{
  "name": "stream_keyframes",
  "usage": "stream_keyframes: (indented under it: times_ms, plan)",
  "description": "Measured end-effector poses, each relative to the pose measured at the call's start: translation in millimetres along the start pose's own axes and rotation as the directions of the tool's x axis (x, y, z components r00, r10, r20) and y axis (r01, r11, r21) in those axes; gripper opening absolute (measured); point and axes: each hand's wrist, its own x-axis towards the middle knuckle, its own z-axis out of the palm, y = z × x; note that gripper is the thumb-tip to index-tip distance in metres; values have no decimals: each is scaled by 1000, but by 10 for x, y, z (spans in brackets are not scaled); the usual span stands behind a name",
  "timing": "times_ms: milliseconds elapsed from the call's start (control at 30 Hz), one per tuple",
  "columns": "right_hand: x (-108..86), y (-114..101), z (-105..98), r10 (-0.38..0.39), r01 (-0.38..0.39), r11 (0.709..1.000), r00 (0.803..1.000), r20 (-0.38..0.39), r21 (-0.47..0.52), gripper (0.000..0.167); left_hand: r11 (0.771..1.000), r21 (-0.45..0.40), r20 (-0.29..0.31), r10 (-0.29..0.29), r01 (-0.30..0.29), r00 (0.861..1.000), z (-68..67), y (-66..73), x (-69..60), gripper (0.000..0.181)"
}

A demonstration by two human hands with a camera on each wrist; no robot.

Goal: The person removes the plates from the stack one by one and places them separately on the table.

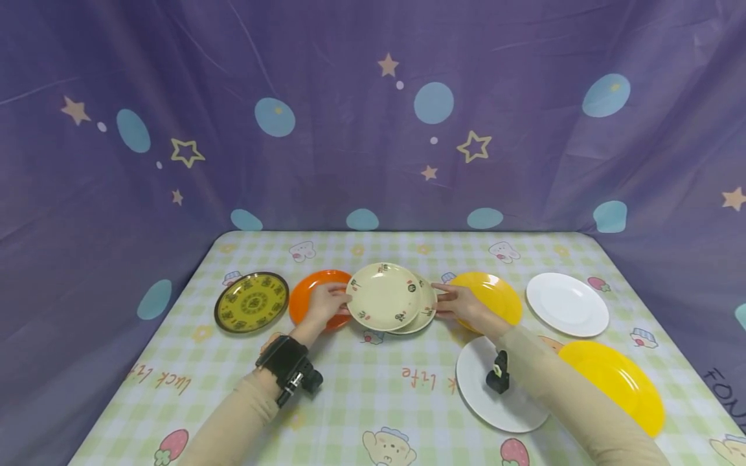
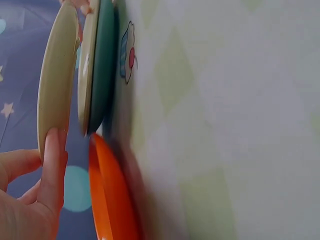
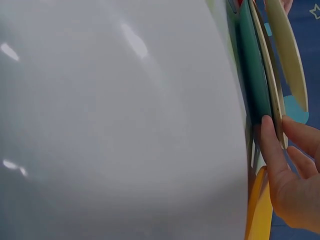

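My left hand (image 1: 329, 304) pinches the left rim of a cream plate (image 1: 381, 296) with small printed motifs. In the left wrist view this plate (image 2: 59, 75) is raised and tilted, apart from the stack under it. That stack has another cream plate (image 1: 428, 307) on top and a teal plate (image 3: 254, 65) beneath, which the head view hides. My right hand (image 1: 463, 305) holds the stack's right rim; in the right wrist view one fingertip lies against the teal plate and another at the lower cream plate (image 3: 274, 90).
An orange plate (image 1: 302, 294) lies by my left hand, with a patterned olive plate (image 1: 253, 303) farther left. On the right are a yellow plate (image 1: 498, 294), a white plate (image 1: 568, 304), a nearer white plate (image 1: 474, 388) under my right forearm, and another yellow plate (image 1: 623, 382).
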Motion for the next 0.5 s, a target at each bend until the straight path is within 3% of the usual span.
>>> stream_keyframes:
  times_ms: [267,500]
  plan:
    - [13,13,-2,-16,16,1000,1000,-9,-9,57,999,-35,-32,-22,21,999,-251,-44,-49,36]
    - [5,12,-9,-1,2,1000,1000,-13,1,58,999,-16,-61,-43,42,997,-500,-76,-140,36]
